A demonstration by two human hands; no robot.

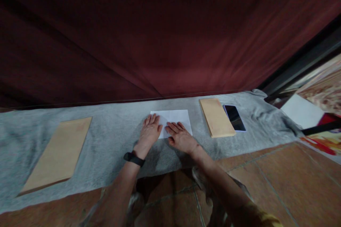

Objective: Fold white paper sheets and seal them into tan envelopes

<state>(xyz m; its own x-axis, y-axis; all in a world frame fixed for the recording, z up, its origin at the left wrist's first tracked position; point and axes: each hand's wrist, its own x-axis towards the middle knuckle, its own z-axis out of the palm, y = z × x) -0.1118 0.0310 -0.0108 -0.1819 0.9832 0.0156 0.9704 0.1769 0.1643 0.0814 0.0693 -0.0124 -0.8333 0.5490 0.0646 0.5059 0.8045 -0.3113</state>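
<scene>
A white sheet of paper (176,118) lies on a grey cloth (112,138) spread along the floor. My left hand (149,132) rests flat on the paper's left part, fingers stretched out and together. My right hand (180,137) lies flat on the paper's near edge, fingers extended toward the left. A black band (134,159) circles my left wrist. Neither hand grips anything.
A tan envelope stack (59,154) lies on the cloth at the left, another tan stack (216,117) at the right with a dark phone (234,117) beside it. A dark red curtain (165,35) hangs behind. Terracotta floor tiles (279,181) lie in front.
</scene>
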